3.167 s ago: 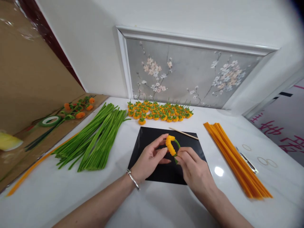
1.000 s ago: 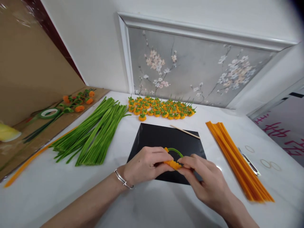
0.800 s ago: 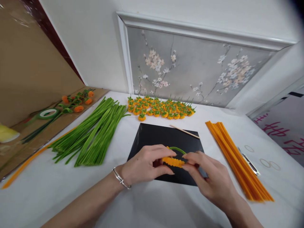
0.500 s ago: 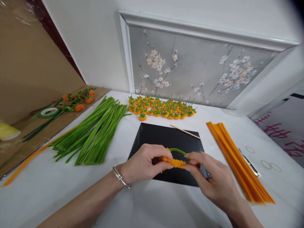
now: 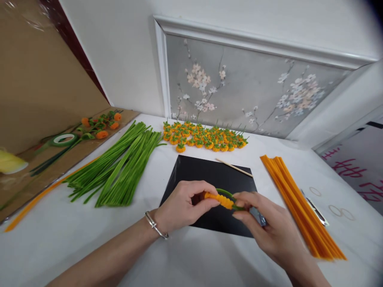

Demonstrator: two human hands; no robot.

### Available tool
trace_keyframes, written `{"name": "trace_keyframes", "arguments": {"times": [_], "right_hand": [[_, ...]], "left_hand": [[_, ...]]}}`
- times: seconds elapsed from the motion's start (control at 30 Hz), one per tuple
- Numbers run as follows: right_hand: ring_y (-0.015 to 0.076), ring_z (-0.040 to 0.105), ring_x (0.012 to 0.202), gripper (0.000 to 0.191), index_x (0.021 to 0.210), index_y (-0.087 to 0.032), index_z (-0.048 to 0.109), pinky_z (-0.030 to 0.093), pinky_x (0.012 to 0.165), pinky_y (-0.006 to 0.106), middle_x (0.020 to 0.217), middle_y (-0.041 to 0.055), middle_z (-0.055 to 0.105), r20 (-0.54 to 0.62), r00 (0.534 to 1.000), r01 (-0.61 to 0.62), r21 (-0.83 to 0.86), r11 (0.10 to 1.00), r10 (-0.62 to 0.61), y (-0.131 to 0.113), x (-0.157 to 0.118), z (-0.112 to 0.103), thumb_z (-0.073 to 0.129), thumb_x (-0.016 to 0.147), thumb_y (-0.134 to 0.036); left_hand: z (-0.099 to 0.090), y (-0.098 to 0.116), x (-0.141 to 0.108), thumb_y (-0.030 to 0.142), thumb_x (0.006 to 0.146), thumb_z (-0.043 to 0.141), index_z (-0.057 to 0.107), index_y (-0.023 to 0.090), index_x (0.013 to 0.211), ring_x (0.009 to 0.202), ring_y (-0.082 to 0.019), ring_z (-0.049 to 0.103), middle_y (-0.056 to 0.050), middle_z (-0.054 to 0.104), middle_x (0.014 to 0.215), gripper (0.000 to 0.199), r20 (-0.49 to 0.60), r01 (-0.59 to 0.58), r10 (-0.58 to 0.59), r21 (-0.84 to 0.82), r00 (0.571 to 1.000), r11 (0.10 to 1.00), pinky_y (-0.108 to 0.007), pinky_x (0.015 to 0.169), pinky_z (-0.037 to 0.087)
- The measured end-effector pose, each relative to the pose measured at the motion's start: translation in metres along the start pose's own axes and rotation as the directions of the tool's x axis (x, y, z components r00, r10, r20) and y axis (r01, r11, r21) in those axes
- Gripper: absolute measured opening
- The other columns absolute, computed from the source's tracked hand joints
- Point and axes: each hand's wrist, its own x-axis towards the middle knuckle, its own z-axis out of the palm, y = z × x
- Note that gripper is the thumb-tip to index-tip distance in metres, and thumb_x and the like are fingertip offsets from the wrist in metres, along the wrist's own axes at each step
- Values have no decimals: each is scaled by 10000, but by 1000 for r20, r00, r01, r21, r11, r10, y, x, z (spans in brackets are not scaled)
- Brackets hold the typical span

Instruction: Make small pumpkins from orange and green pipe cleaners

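Note:
My left hand pinches an orange coiled pipe cleaner by its left end, with the ridged coil sticking out between thumb and fingers. A green pipe cleaner arches behind the coil and runs toward the right. Its right part lies between the thumb and fingers of my right hand, at the coil's right end. Both hands are above a black mat. Under the right palm shows a shiny bluish thing, mostly hidden.
Green pipe cleaners lie left, orange ones right. Several small orange pumpkin shapes stand behind the mat. A wooden stick rests on the mat's back edge. Green tape is far left; rubber bands are far right.
The coil's right end has tilted down, and the right thumb has moved off it and lower. More of the green pipe cleaner shows between the right fingers. The left hand has barely moved.

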Motion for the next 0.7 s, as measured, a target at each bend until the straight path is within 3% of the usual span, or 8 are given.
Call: {"name": "trace_keyframes", "arguments": {"times": [0.1, 0.23, 0.33, 0.47, 0.57, 0.7], "right_hand": [[96, 632, 648, 116, 958, -222, 575, 518, 600, 178, 844, 0, 669, -11, 998, -64, 3, 998, 64, 3, -1, -3, 538, 884, -140], [105, 630, 616, 86, 896, -222, 578, 522, 572, 183, 770, -9, 665, -35, 997, -73, 10, 997, 73, 1, 0, -2, 540, 876, -146], [107, 640, 622, 106, 915, -219, 580, 522, 571, 186, 774, -5, 678, -50, 999, -17, -44, 999, 15, -2, 1, 0, 534, 876, -133], [132, 661, 641, 159, 934, -217, 586, 518, 561, 217, 773, 16, 696, -58, 990, 114, -184, 976, -127, -4, 1, 0, 492, 890, -97], [132, 669, 657, 204, 922, -216, 584, 522, 590, 225, 773, 15, 702, -48, 979, 187, -185, 965, -199, -4, 1, 2, 479, 879, -46], [132, 667, 639, 170, 903, -223, 577, 517, 565, 222, 766, 7, 704, -43, 985, 159, -164, 973, -168, -5, 0, 5, 491, 890, -77]], "left_hand": [[-3, 0, 2, 243, 844, 625, 647, 140, 897, 578, -99, 495, -14, 625, 722, 118, 43, -58, 55, 84, 998, 995, -206, 528, 404], [-4, 0, 6, 285, 782, 714, 664, 194, 988, 842, -197, 526, -35, 679, 821, 230, 76, -289, 280, 310, 957, 906, -337, 797, 429], [-1, -2, 6, 219, 869, 597, 655, 158, 909, 827, -189, 524, -46, 653, 769, 93, 104, -353, 338, 274, 936, 894, -374, 872, 414], [5, -2, 2, 196, 923, 473, 614, 134, 881, 708, -145, 514, -51, 626, 764, 159, 157, -316, 295, 130, 943, 940, -296, 758, 457], [7, -2, 0, 195, 929, 456, 609, 135, 873, 689, -135, 520, -50, 618, 762, 174, 188, -267, 247, 92, 951, 959, -237, 656, 441], [8, 1, -1, 207, 935, 447, 616, 140, 862, 658, -123, 516, -29, 590, 721, 196, 224, -236, 214, 74, 951, 969, -219, 628, 427]]}}
